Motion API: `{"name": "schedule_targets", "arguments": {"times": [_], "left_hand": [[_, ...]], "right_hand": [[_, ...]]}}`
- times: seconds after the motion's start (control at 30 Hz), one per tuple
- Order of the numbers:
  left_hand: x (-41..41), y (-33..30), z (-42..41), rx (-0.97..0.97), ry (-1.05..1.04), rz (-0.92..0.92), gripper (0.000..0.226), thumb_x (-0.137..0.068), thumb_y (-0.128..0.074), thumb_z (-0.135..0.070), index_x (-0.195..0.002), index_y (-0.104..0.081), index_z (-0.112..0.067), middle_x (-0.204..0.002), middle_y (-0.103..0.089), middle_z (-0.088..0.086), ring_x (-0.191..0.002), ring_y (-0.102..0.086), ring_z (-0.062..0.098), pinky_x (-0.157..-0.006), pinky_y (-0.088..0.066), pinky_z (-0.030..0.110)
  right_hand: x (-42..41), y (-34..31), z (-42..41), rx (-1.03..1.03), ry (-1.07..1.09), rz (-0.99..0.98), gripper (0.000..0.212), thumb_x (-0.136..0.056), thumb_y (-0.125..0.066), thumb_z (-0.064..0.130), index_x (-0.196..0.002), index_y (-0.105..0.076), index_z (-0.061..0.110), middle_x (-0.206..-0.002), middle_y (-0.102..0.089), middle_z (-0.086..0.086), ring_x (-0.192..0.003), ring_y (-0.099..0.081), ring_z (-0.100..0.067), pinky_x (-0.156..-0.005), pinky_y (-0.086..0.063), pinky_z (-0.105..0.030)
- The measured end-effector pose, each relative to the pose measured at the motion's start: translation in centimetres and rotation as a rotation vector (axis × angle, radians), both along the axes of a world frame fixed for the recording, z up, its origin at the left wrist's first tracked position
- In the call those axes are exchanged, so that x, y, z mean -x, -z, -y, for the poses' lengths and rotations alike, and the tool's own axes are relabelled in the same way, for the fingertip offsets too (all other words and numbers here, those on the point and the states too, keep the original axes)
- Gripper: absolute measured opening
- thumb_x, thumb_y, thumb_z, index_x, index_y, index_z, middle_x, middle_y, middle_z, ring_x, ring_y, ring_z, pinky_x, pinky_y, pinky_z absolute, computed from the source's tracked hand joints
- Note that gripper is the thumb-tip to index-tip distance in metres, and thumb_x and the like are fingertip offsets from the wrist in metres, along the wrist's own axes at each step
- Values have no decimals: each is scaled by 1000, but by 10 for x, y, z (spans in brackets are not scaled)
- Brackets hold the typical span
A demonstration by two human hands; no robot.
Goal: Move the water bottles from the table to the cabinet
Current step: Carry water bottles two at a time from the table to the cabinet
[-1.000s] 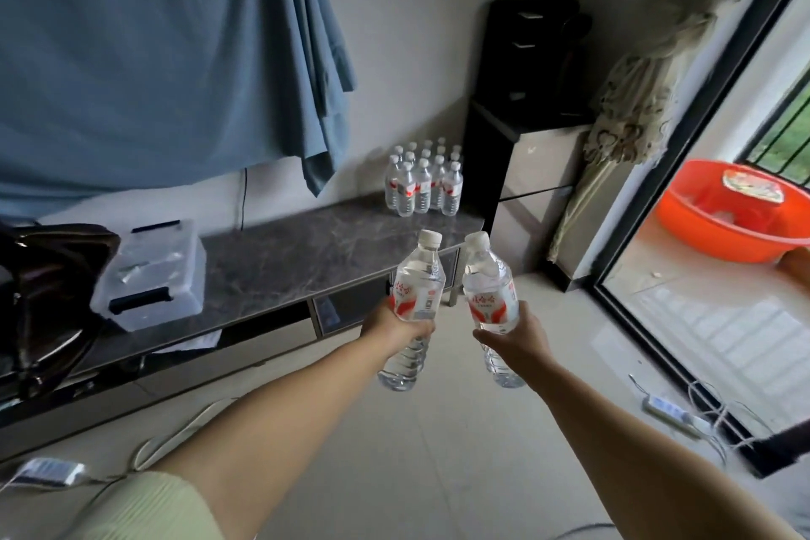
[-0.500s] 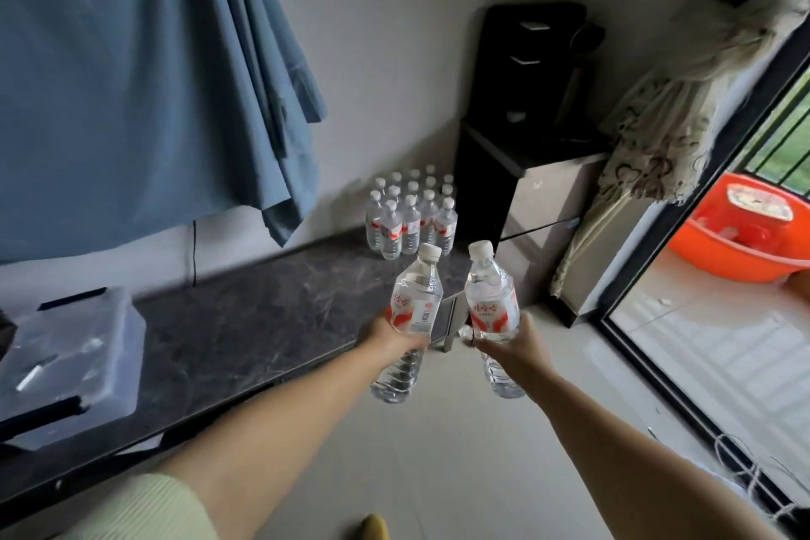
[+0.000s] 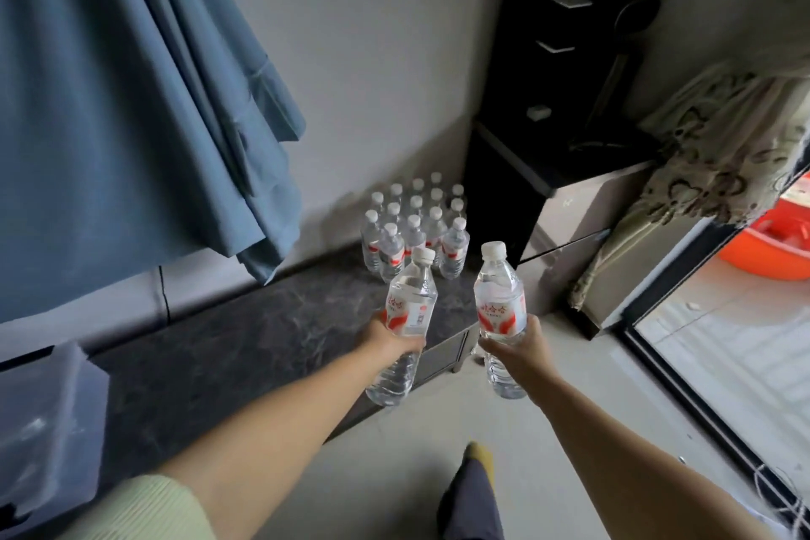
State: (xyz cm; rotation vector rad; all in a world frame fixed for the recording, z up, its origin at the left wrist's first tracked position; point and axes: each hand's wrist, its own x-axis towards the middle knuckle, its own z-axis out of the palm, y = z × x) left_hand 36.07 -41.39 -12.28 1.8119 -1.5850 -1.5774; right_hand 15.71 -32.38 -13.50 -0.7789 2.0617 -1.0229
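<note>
Two water bottles aloft, white caps up: left bottle (image 3: 405, 322) tilted, gripped mid-body by left hand (image 3: 385, 337); right bottle (image 3: 500, 311) near upright, gripped by right hand (image 3: 519, 344). Both arms outstretched, hands just apart. Beyond the hands, cluster of bottles (image 3: 414, 228) standing on dark marble cabinet top (image 3: 228, 346) against the wall. Finger placement mostly hidden behind bottles. Clear bin (image 3: 44, 421) at far left cut off by frame edge.
</note>
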Motion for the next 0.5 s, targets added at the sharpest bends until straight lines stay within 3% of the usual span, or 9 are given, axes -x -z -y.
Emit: {"name": "schedule_targets", "arguments": {"times": [0.1,0.2,0.33,0.43,0.5], "left_hand": [[20,10,28,-31,-10,58,66,-66,-86,-30,-122,-55,-15,-116,-66,6,-106,-63,25,-98,-49,38],[48,21,59,-41,-42,62,64,-67,-85,-31,-121,-56,-13,-113,-66,6,-102,-63,23,-95,-50,37],[97,36,99,-51,-177,53,58,-67,-85,-30,-116,-56,-18,-112,-67,4,-96,-63,20,-85,-49,30],[131,50,123,-69,-328,1,58,-67,-86,-26,-114,-52,-21,-110,-63,-1,-101,-61,21,-87,-47,31],[146,61,133,-73,-397,15,58,-66,-86,-28,-114,-53,-20,-103,-60,-3,-100,-61,22,-83,-46,30]], "right_hand": [[23,9,33,-37,8,-38,59,-64,-87,24,-108,-49,14,-102,-65,-9,-90,-64,-25,-80,-55,-43],[54,17,69,-60,-11,-51,55,-63,-87,27,-101,-48,21,-97,-66,-2,-79,-61,-16,-65,-49,-30],[111,29,127,-104,-62,-8,58,-62,-87,26,-104,-47,24,-98,-65,0,-89,-63,-22,-76,-50,-35],[149,38,164,-130,-75,49,58,-63,-87,25,-109,-51,21,-101,-67,-2,-93,-65,-24,-87,-54,-43],[168,47,184,-126,-80,87,60,-64,-87,22,-113,-52,20,-103,-68,-3,-94,-65,-24,-86,-53,-41]]}}
